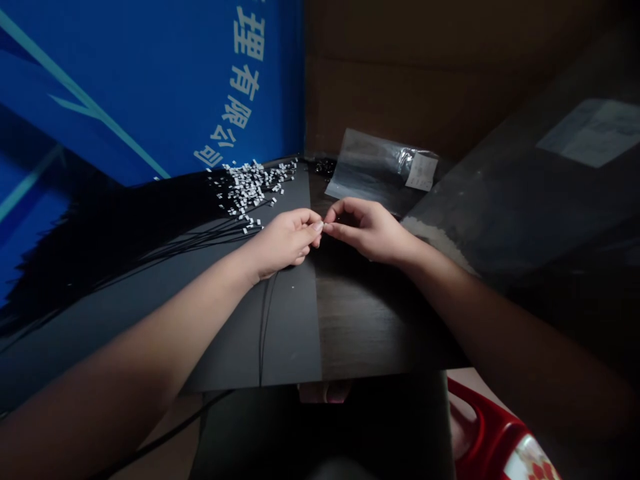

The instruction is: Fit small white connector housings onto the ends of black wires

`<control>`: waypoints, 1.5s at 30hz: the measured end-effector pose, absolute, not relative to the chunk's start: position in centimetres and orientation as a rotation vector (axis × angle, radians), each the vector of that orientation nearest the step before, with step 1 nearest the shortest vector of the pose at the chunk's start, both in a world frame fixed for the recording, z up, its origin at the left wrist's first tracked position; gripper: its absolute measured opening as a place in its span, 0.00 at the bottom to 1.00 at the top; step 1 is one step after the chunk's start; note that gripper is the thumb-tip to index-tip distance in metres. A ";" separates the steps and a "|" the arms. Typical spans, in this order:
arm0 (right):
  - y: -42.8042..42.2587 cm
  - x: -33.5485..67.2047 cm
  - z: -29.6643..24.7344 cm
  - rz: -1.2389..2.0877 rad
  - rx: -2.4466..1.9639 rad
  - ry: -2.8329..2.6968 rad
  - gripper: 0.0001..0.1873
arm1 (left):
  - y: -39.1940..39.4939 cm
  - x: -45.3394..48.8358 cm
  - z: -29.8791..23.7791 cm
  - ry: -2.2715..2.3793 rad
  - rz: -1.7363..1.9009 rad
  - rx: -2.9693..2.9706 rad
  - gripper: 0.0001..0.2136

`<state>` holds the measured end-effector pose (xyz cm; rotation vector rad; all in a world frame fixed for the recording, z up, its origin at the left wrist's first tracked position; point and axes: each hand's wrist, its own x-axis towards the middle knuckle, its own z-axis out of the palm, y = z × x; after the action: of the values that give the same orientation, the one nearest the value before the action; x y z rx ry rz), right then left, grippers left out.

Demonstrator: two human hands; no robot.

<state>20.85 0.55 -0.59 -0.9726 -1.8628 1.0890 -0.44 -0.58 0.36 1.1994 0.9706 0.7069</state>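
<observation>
My left hand (pixel 285 240) is closed over the table, thumb against the curled fingers. Thin black wires (pixel 262 327) run out from under it towards the table's front edge. My right hand (pixel 373 230) pinches thumb to forefinger, its tips meeting those of the left. A tiny pale bit shows where the fingertips meet, too small to make out. Left of the hands lies a big bundle of black wires (pixel 135 220). Several small white connectors (pixel 250 187) sit on the ends of these wires, nearest my left hand.
A clear plastic bag (pixel 370 163) with a white label lies behind my right hand. Small dark parts (pixel 323 167) are beside it. A heap of small pale pieces (pixel 435 237) lies beyond my right wrist. A blue printed panel (pixel 150 80) stands behind; a red plastic object (pixel 493 433) is below right.
</observation>
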 end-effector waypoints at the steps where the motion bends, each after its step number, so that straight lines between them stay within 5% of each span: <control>1: 0.6 20.9 -0.6 1.121 -0.983 -1.843 0.15 | -0.5 -0.6 0.6 0.979 0.678 1.225 0.09; 11: 3.0 22.8 -0.1 1.025 -1.049 -1.366 0.12 | 0.4 -5.1 6.1 1.360 0.256 1.745 0.11; 17: 2.7 22.7 -0.5 0.844 -1.026 -1.606 0.11 | 0.9 -9.8 9.5 1.764 0.276 1.983 0.18; 26: 2.1 22.5 -0.9 0.474 -1.127 -1.881 0.04 | 4.5 -20.0 6.9 2.255 0.167 2.169 0.22; 35: 2.2 22.7 -0.6 0.428 -1.180 -1.740 0.06 | 5.2 -25.0 2.0 1.987 0.748 2.449 0.21; 40: 3.3 23.5 -0.5 0.304 -1.222 -1.610 0.06 | 1.8 -17.9 3.3 2.048 1.102 2.424 0.22; 45: 3.8 24.1 -0.7 0.269 -1.269 -1.553 0.06 | -4.1 -1.7 3.0 0.847 1.029 2.692 0.07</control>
<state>24.11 3.79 -0.65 -1.2690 -1.5526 0.2690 -1.74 -4.13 3.05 2.6916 0.8467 1.0289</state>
